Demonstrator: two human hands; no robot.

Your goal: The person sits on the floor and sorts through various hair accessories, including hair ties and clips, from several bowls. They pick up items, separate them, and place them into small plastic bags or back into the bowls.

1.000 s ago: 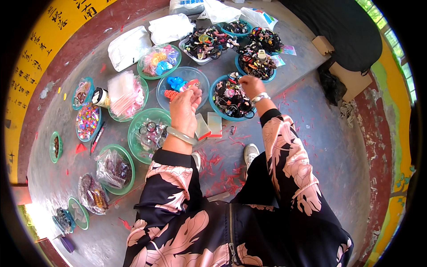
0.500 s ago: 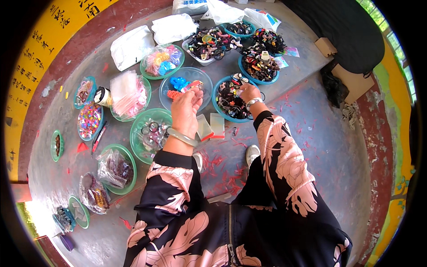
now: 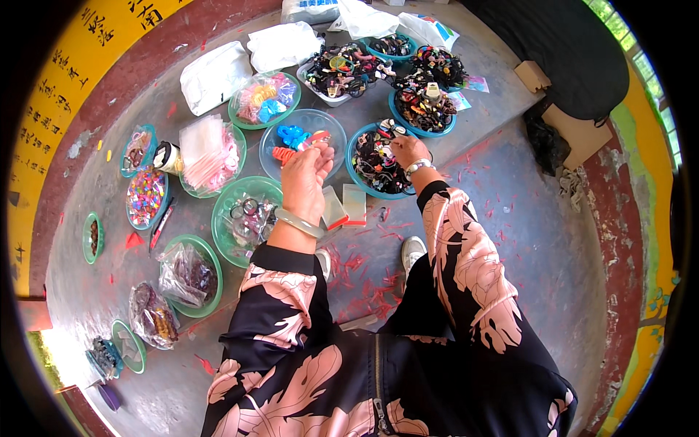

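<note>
An orange hair clip [image 3: 285, 154] is pinched in the raised left hand [image 3: 306, 175]. The right hand [image 3: 408, 150] is curled into a teal bowl [image 3: 354, 169] of dark clips on the floor [image 3: 473, 218], its grip hidden.

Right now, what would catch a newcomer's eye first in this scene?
A fan of round green and blue plastic bowls heaped with colourful hair accessories covers the grey concrete floor. At the centre, the left hand holds an orange hair clip, while the right hand reaches into a blue bowl of dark hair ties.
</note>
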